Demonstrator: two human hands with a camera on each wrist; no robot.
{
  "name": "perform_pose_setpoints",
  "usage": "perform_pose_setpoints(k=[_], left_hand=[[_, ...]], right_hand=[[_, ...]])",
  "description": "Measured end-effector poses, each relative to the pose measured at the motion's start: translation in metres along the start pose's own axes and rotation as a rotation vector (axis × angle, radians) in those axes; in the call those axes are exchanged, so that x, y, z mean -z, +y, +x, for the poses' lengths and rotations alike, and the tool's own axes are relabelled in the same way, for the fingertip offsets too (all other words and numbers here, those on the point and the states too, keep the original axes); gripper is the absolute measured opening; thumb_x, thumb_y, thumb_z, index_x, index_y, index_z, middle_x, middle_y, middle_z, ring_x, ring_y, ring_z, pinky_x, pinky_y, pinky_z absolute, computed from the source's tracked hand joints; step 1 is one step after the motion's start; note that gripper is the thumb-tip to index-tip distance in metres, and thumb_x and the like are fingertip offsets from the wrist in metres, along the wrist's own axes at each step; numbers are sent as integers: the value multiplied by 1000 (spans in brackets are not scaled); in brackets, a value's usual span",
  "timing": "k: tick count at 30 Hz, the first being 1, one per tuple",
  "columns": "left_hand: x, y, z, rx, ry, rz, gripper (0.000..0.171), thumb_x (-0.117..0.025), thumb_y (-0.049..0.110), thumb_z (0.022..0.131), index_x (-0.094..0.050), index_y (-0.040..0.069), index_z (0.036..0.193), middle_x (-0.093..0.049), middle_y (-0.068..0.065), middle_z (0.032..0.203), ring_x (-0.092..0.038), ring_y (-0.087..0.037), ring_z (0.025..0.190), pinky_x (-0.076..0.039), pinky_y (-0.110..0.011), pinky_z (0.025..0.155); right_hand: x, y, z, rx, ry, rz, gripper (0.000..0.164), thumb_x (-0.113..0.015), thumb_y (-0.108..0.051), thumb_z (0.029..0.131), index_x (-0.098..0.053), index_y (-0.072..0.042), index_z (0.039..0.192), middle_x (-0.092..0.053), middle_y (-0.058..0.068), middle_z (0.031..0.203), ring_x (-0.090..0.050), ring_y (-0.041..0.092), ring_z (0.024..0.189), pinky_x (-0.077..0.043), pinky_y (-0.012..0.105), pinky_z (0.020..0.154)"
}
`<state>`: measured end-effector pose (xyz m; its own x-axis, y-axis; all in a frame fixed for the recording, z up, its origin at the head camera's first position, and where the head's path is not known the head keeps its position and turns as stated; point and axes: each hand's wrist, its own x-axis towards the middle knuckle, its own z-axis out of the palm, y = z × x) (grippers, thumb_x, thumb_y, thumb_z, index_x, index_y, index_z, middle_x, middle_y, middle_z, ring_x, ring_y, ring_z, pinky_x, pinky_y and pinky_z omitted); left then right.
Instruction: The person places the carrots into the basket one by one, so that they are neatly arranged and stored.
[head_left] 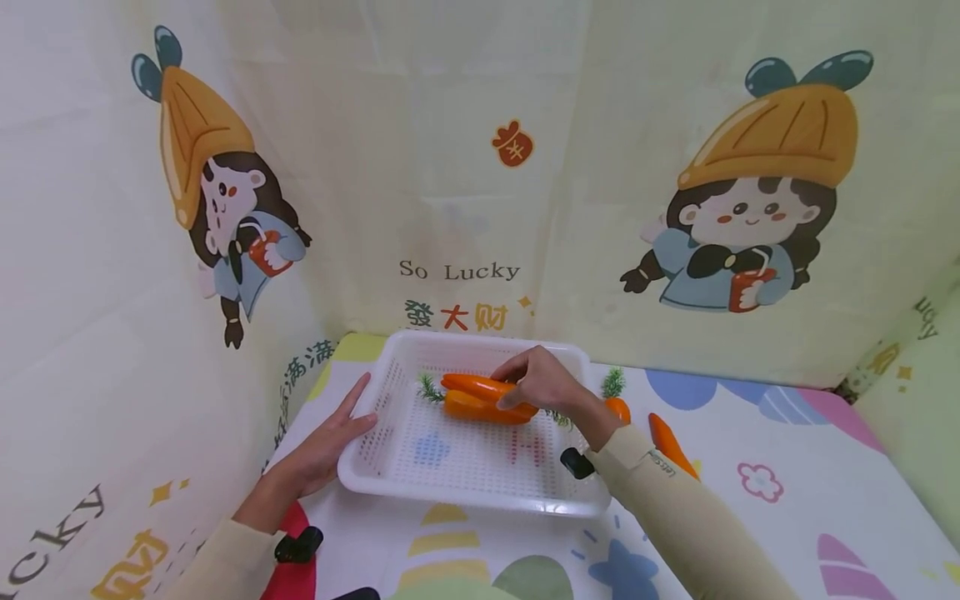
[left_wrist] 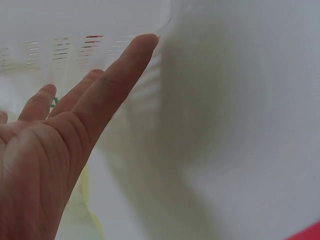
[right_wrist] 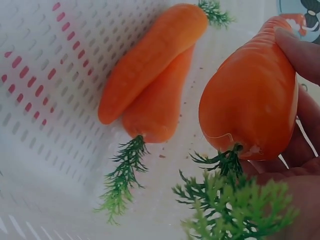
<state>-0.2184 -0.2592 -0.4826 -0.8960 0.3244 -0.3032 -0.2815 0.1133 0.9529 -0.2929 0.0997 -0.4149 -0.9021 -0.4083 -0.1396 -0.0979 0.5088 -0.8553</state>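
A white perforated plastic basket [head_left: 465,487] stands on the table, with artificial orange carrots inside. My right hand [head_left: 543,385] is over the basket and grips one carrot [right_wrist: 250,95] between thumb and fingers, its green leafy top toward the wrist. Beside it in the right wrist view, two more carrots lie crossed on the basket floor, an upper carrot [right_wrist: 150,60] over a lower carrot [right_wrist: 155,117]. My left hand [head_left: 330,446] is at the basket's left side with fingers extended. In the left wrist view its index fingertip [left_wrist: 145,42] appears to touch the basket wall.
Right of the basket, a leafy-topped carrot [head_left: 618,409] is partly hidden by my right arm. Another carrot [head_left: 672,446] lies nearby on the patterned tablecloth [head_left: 750,517]. Cloth-covered walls [head_left: 465,167] rise behind and at both sides. Something red [head_left: 296,550] lies under the left forearm.
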Motion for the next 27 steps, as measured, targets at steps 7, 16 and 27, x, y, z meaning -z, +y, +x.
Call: perform_pose_setpoints(k=[7, 16, 27], left_hand=[[0, -2, -2, -11, -21, -8, 80, -53, 39, 108, 4, 57, 162, -24, -8, 173, -51, -40, 143, -56, -53, 105], [1, -3, -1, -30, -25, -15, 80, -52, 37, 109, 4, 55, 162, -23, -8, 173, -51, -41, 143, -57, -54, 104], [0, -4, -1, -38, -32, -23, 81, -53, 38, 108, 5, 55, 162, -21, -8, 174, -49, -43, 145, -56, -54, 105]], right_hand=[[-7, 6, 3, -19, 5, -16, 31, -86, 0, 78, -84, -10, 106, -80, 5, 103, -69, 20, 90, -64, 32, 83], [-13, 10, 11, -17, 8, -57, 35, -87, 1, 76, -83, -10, 109, -80, 4, 106, -70, 21, 92, -64, 35, 89], [-19, 14, 17, -12, 8, -112, 34, -90, -1, 74, -84, -10, 107, -80, 4, 105, -69, 21, 91, -63, 36, 89]])
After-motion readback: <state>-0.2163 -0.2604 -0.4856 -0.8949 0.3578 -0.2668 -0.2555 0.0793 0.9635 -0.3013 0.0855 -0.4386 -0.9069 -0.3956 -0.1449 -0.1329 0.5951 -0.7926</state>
